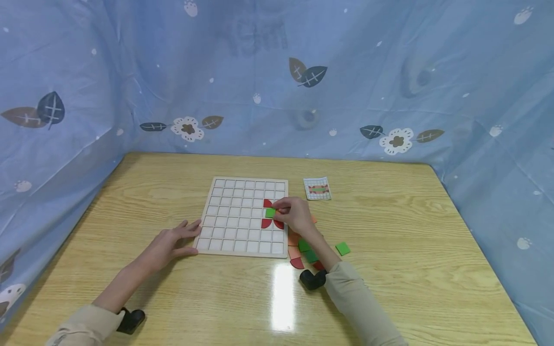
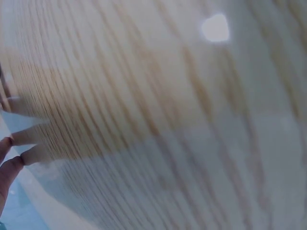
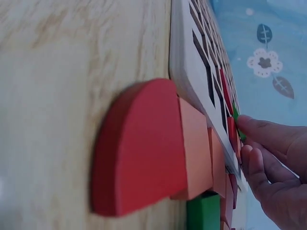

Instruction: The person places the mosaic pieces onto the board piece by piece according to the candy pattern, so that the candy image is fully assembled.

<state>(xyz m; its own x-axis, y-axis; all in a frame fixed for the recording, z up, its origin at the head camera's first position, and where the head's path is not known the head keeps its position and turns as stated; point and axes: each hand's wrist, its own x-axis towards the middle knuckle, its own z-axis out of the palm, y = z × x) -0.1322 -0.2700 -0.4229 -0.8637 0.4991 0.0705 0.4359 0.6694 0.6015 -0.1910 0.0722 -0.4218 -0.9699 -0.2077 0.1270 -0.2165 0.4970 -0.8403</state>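
Observation:
A white grid board (image 1: 240,254) with a pale wooden frame lies on the table. My right hand (image 1: 296,214) reaches over its right side and pinches a green square tile (image 1: 270,213) at a cell there. Around that tile are red quarter-circle pieces (image 1: 266,223), and an orange piece shows partly beneath the fingers. In the right wrist view the thumb touches the green tile (image 3: 238,123). My left hand (image 1: 169,244) rests at the board's left edge, fingers spread and thumb by the near corner; the left wrist view catches only its fingertips (image 2: 14,165).
Right of the board lies a pile of red, orange and green pieces (image 1: 294,252), partly under the right forearm. One green square (image 1: 343,248) sits apart from it. Behind is a small printed pattern card (image 1: 318,189). A blue patterned curtain (image 1: 259,96) surrounds the wooden table (image 1: 389,230).

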